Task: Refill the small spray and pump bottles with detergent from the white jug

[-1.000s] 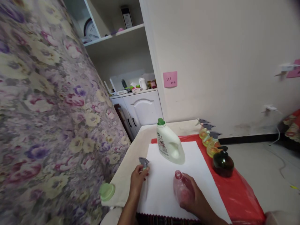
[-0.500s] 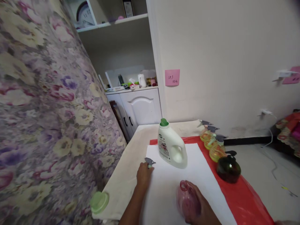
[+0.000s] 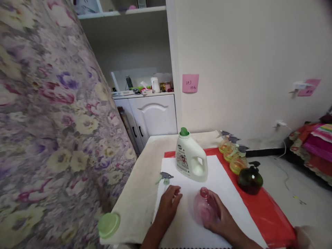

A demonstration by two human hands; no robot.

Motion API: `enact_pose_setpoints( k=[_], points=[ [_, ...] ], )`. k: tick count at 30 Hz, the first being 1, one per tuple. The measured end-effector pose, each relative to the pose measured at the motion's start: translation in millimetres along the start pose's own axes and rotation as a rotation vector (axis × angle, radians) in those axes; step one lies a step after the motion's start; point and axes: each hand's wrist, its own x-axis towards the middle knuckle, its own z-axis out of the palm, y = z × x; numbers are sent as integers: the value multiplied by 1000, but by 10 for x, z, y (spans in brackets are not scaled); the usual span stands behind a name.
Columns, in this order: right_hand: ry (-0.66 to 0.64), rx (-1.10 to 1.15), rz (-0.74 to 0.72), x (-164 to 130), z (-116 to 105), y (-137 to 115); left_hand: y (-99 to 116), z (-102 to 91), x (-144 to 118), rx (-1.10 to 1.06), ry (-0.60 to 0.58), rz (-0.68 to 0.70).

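A: State the position of the right hand (image 3: 220,218).

B: It is wrapped around the pink bottle (image 3: 204,209), fingers closed on the body. The bottle stands on the white sheet (image 3: 220,176) near the front of the worktop (image 3: 141,193), with its neck uncapped.

A: And the left hand (image 3: 168,204)?

B: Fingers loosely spread, holding nothing, palm down on the white sheet. The grey spray head (image 3: 164,177) lies just beyond the fingertips (apart from them, at the sheet's left edge).

A: Surrounding items?

B: A white detergent jug (image 3: 191,159) with a green cap stands upright behind the pink bottle. To the right, on the red plastic cover (image 3: 261,211), three yellow spray bottles (image 3: 234,155) stand in a row, with a dark round spray bottle (image 3: 250,179) in front of them. A green lid (image 3: 109,224) rests at the worktop's front left corner, beside the floral fabric (image 3: 52,121).
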Motion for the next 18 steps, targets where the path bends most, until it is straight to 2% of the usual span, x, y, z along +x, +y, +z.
enact_pose_setpoints(
  k=[5, 10, 18],
  points=[
    [-57, 45, -21, 174, 280, 4, -2, 120, -196, -240, 1, -105],
    [-40, 56, -3, 200, 536, 92, -74, 159, -276, -312, -38, -135],
    [-8, 41, -30, 187, 597, 200, 15, 201, -261, -319, -22, -141]
  ],
)
